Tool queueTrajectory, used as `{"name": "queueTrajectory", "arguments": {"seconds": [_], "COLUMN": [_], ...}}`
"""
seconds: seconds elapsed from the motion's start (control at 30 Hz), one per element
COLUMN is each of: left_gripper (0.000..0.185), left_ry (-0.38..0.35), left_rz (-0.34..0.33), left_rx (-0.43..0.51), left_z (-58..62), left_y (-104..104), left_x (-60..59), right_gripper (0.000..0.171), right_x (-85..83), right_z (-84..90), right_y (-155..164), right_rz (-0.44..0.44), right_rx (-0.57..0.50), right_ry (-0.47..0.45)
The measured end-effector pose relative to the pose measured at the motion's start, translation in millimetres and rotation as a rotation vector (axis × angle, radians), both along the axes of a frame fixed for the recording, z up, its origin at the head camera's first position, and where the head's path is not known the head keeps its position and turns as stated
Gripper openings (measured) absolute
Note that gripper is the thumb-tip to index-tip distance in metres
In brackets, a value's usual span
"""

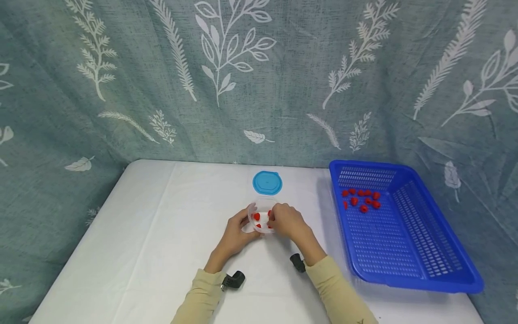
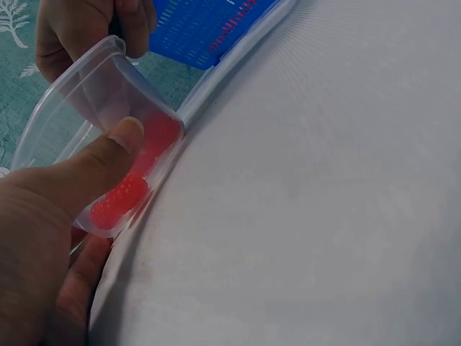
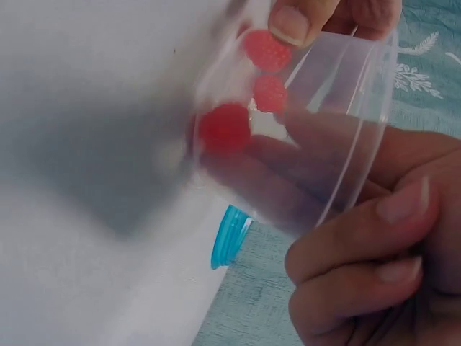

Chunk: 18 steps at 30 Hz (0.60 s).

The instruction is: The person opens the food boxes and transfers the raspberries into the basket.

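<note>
On the table: a white cloth-covered table (image 1: pixel 162 234) bears a small clear round plastic container (image 1: pixel 262 219) near its middle, held between both hands.
Container: its base is on or just above the cloth, I cannot tell which; several red raspberry-like berries (image 3: pixel 225 128) lie inside against its wall.
Left hand: the left hand (image 1: pixel 236 231) grips the container's left side, thumb (image 2: pixel 108 155) pressed on the outer wall and fingers curled under and behind it.
Right hand: the right hand (image 1: pixel 285 220) grips the right side of the rim, fingers curled round the rim; the wrist view shows 1 fingertip (image 3: pixel 292 21) at the rim above a berry.
Lid: a round light-blue plastic lid (image 1: pixel 267 182) lies flat just behind the container, apart from it.
Basket: a blue perforated plastic basket (image 1: pixel 408 265) sits at the right, with about 10 red berries (image 1: pixel 361 199) gathered in its far corner.
Backdrop: a grey-green curtain with white leaf prints (image 1: pixel 226 63) hangs behind the table.
</note>
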<state>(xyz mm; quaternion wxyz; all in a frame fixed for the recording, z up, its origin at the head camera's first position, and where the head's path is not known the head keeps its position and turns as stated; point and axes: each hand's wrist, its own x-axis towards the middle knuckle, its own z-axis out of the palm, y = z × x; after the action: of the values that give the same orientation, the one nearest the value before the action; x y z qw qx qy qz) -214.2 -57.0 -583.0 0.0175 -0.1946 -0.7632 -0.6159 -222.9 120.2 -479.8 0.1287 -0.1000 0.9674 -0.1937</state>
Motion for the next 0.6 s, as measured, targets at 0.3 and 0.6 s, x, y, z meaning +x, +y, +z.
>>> {"name": "queueTrajectory", "arguments": {"seconds": [0.3,0.6], "left_gripper": [0.08,0.075], "left_ry": [0.006,0.017], "left_rz": [0.016,-0.013], "left_rx": [0.01,-0.006], "left_z": [7.7,35.2], "left_y": [2.9,0.0], "left_x": [3.4,15.7], "right_gripper": [0.009,0.005], "right_x": [-8.3,-14.4], "right_z": [-4.0,-8.5], "right_y": [9.0,16.4], "right_rz": [0.131,0.167], "right_rx": [-0.111,-0.267], "right_ry": [-0.128,-0.195]}}
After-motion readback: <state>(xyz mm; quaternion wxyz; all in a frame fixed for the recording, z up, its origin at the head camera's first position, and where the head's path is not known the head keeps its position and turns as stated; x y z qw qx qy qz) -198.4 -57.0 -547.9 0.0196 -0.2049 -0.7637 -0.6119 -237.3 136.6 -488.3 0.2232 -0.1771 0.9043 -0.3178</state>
